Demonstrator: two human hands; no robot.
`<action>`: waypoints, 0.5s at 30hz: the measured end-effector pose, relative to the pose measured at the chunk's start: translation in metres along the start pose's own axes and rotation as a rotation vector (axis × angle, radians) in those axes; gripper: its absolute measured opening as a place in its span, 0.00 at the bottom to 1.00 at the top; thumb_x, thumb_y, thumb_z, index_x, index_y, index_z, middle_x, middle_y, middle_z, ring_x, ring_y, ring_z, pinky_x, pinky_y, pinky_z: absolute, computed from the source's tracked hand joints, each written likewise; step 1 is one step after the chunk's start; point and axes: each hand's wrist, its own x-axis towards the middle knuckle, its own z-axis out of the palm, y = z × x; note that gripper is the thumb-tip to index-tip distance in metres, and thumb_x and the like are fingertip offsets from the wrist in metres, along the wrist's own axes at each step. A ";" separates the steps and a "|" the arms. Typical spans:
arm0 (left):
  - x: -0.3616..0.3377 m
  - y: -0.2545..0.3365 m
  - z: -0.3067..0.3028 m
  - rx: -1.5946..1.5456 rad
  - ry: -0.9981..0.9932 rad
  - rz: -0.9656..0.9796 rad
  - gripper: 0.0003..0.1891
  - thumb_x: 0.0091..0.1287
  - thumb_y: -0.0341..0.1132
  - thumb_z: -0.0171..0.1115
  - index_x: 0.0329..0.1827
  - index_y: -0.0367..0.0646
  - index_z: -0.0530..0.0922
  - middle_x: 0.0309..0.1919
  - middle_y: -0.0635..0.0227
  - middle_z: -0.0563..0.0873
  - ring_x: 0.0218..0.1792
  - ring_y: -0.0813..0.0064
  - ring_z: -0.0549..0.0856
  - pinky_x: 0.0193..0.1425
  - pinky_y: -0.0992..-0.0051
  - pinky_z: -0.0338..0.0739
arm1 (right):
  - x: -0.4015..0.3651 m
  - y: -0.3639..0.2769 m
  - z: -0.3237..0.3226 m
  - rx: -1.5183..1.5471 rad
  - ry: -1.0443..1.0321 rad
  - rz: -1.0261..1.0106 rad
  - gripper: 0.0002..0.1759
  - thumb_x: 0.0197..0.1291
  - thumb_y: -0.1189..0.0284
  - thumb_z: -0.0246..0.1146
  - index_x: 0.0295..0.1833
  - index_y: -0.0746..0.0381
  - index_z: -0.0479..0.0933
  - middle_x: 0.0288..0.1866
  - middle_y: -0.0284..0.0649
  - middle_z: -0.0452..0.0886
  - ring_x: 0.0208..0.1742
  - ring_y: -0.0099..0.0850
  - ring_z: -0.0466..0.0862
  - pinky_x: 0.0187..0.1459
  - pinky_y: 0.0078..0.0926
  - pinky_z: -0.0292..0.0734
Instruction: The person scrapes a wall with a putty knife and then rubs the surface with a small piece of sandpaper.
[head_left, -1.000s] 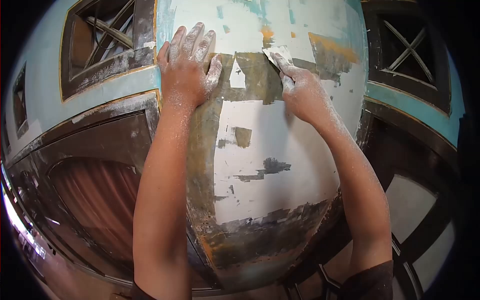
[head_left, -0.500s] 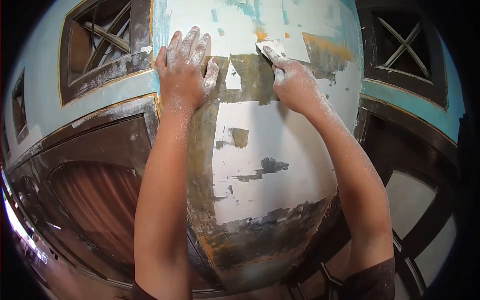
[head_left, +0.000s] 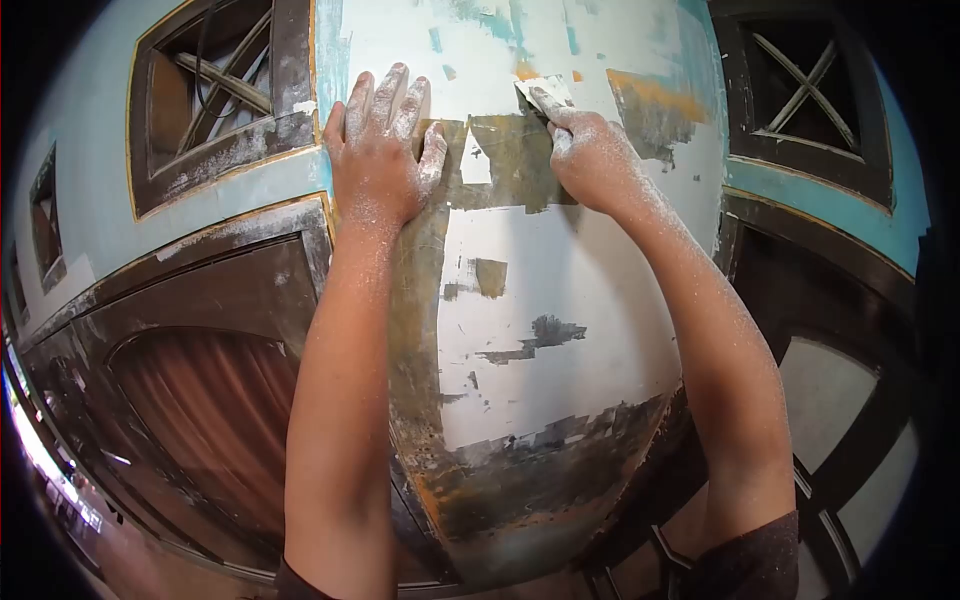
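Head view: dark-framed windows (head_left: 809,86) flank the patchy wall (head_left: 545,265).

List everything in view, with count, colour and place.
wall: one, white, brownish, bluish, centre
flat blade: one, whitish, upper centre, against the wall
side walls: two, bluish, left and right
windows: at least three, dark, left and upper right
curtain: one, reddish, lower left
door: one, dark brown, around the curtain
panels: at least two, greyish, lower right
left hand: one, dusted white, on the wall
right hand: one, dusted white, holding the flat blade
forearms: two, bare, below the hands
sleeves: two, dark, bottom edge
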 end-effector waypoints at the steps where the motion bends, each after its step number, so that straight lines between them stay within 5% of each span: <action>1: 0.001 -0.001 0.000 0.002 0.001 0.002 0.28 0.73 0.47 0.63 0.77 0.59 0.76 0.80 0.73 0.72 0.82 0.61 0.65 0.84 0.49 0.51 | 0.001 -0.002 -0.002 -0.004 -0.027 0.027 0.24 0.68 0.73 0.53 0.67 0.60 0.81 0.54 0.60 0.86 0.54 0.57 0.86 0.61 0.45 0.79; 9: 0.000 -0.001 0.001 0.004 0.006 -0.001 0.29 0.73 0.48 0.63 0.77 0.60 0.76 0.80 0.75 0.72 0.82 0.61 0.65 0.84 0.50 0.52 | 0.000 -0.003 0.004 -0.007 0.038 0.014 0.21 0.69 0.72 0.54 0.61 0.66 0.84 0.53 0.59 0.87 0.52 0.56 0.87 0.60 0.46 0.80; 15: -0.003 -0.002 0.002 0.020 -0.006 -0.001 0.29 0.73 0.49 0.63 0.77 0.60 0.76 0.80 0.75 0.72 0.82 0.61 0.65 0.85 0.50 0.51 | 0.001 -0.005 0.002 -0.039 -0.020 0.046 0.25 0.64 0.73 0.54 0.65 0.60 0.83 0.56 0.56 0.88 0.58 0.53 0.88 0.65 0.47 0.81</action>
